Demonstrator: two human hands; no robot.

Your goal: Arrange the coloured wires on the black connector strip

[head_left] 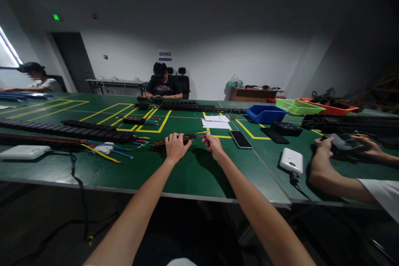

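Observation:
On the green table in front of me lies a dark, narrow strip-like part (158,145) with coloured wires leaving its right end. My left hand (176,146) is wrapped over this part from above. Just to the right, my right hand (213,144) pinches the wires (199,134) near their ends, where red, blue and yellow show. Further left, similar long black segmented strips (93,131) lie flat, and a yellow wire (106,156) with a ring terminal trails beside blue ones. A shorter black part with wires (134,120) rests beyond my left hand.
Right of my hands are a phone (240,139), white paper (216,122) and a white power bank (291,161). Blue (266,114), green (299,107) and orange (339,108) bins stand behind. A co-worker's hands (326,147) hold a dark device at right; another person (163,85) sits opposite.

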